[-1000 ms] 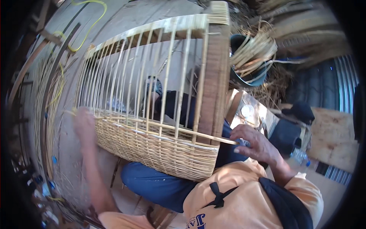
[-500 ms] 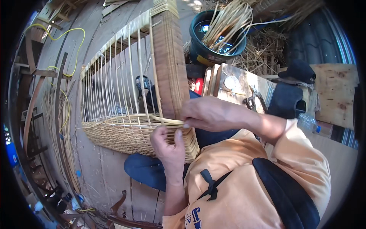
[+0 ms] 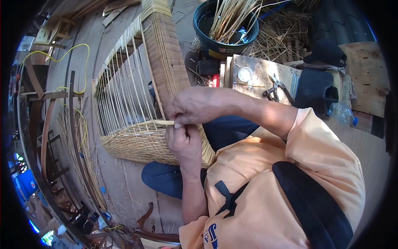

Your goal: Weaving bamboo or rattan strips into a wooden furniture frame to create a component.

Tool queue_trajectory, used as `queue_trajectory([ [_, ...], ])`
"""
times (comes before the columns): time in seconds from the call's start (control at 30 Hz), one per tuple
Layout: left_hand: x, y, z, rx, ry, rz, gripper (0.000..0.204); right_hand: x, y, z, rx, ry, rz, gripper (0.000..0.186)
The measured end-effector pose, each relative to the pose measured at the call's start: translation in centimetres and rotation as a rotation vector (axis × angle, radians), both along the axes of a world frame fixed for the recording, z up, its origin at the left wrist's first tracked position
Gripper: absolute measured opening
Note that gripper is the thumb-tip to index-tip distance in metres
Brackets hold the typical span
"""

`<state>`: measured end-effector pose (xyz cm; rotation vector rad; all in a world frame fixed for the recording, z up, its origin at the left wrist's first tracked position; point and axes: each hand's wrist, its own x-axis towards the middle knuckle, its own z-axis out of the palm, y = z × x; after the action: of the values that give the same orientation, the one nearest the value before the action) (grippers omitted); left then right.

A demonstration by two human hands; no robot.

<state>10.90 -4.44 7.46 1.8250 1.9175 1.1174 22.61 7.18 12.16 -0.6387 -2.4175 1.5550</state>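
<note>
A partly woven rattan basket (image 3: 137, 147) leans across my lap, with bare upright stakes (image 3: 122, 93) rising from its woven wall to a wrapped rim. Beside the stakes runs a flat wooden board (image 3: 166, 54). My right hand (image 3: 195, 103), closed, pinches a pale rattan strand (image 3: 159, 122) that lies along the top of the weave, its fingers in front of the board's lower end. Just below, my left hand (image 3: 182, 143) is curled at the wall's upper edge, close against the right fingertips. Whatever sits inside its fingers is hidden.
Beyond the board stands a dark green tub (image 3: 226, 47) of water with strands soaking. Pliers (image 3: 282, 87) and a round white container (image 3: 244, 74) rest on a wooden box at right, near a plastic bottle (image 3: 342, 113). Loose rods and a yellow cord (image 3: 88, 62) lie at left.
Both hands have come together at the strand, the right one shifting left. My left fingers have curled in, where the thumb stood apart before. The view has shifted and the basket is tilted differently.
</note>
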Motion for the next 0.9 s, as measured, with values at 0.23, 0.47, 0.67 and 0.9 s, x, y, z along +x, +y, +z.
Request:
queue_trajectory([
  [0.23,-1.4,-1.5,-0.4,-0.085,-0.245,0.145,0.010,1.6,-0.5,-2.3,-0.001,0.126,-0.282,0.018],
  [0.47,-1.0,-1.7,-1.5,-0.076,-0.479,0.231,0.013,3.8,-4.9,-7.2,-0.789,0.072,-0.588,0.021],
  [0.67,-1.0,-1.5,-1.3,-0.082,-0.473,0.259,0.012,2.0,-5.5,-6.7,-0.890,0.223,-0.605,0.022],
  [0.9,-2.4,-1.1,0.1,-0.059,-0.344,0.101,0.007,-0.4,-7.2,-4.7,-0.089,0.083,-0.551,0.017],
])
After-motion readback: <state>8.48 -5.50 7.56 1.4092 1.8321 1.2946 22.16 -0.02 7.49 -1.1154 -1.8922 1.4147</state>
